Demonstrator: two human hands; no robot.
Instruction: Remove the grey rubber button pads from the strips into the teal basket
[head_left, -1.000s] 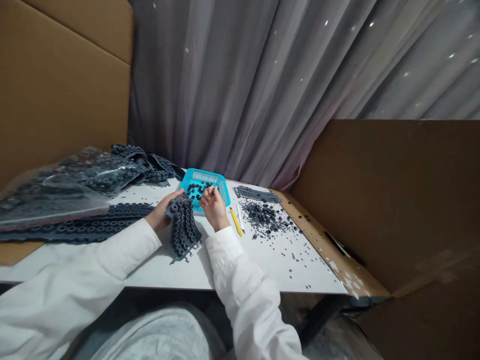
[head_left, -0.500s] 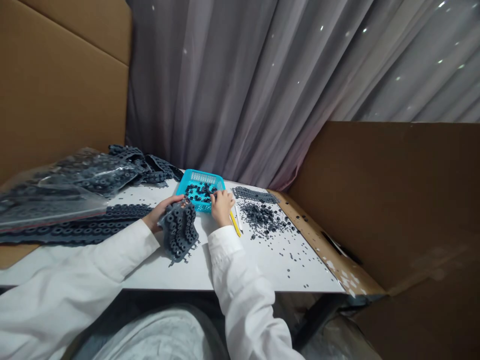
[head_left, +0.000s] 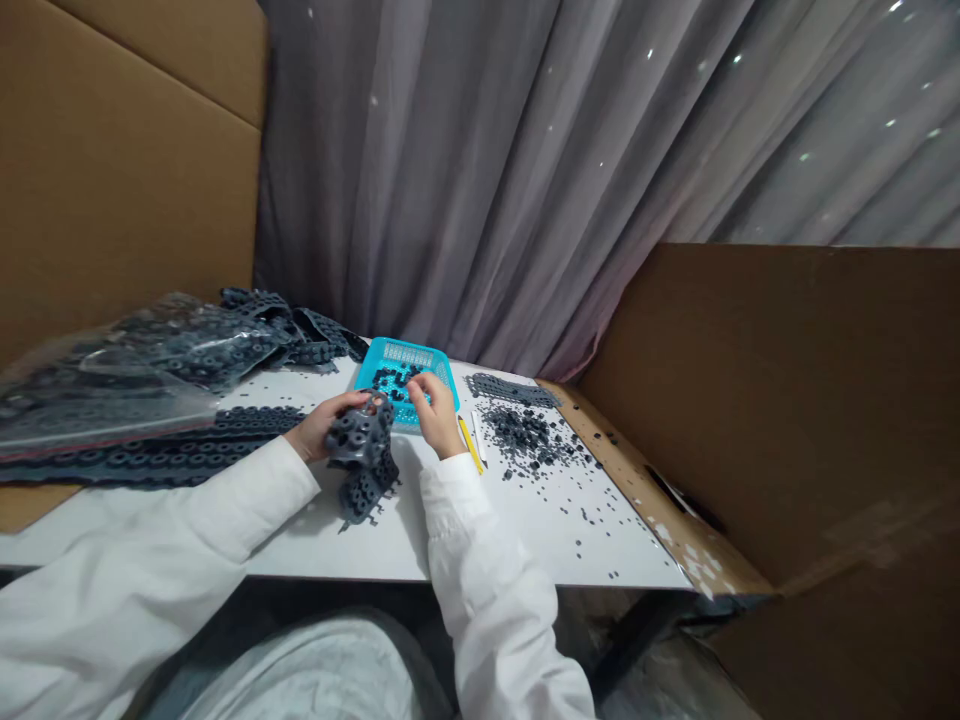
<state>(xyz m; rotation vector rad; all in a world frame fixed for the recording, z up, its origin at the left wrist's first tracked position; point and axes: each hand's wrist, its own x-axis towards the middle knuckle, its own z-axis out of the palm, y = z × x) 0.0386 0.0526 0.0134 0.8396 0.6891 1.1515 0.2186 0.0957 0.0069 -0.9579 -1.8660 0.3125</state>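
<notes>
My left hand point(head_left: 318, 430) is closed on the edge of a dark grey rubbery sheet with rows of raised rings point(head_left: 358, 442). The sheet curls and hangs down over the white table, its lower end close to the surface. My right hand point(head_left: 438, 414) is over the near right side of a turquoise plastic basket point(head_left: 367, 372), thumb and fingers drawn together. Whatever may be between those fingertips is too small to make out. Small black pieces point(head_left: 390, 382) lie scattered in the basket.
A yellow pen-like tool point(head_left: 470, 445) lies right of the basket. Beyond it are a pile of small black bits point(head_left: 521, 432) and a flat perforated sheet point(head_left: 511, 389). On the left, a clear plastic bag point(head_left: 150, 350) rests over more ringed strips point(head_left: 247, 432). Cardboard walls point(head_left: 780, 400) flank the table.
My right hand has lifted slightly and drawn back from the basket's contents, its fingers coming together. In my left hand the sheet has tilted and curled over more.
</notes>
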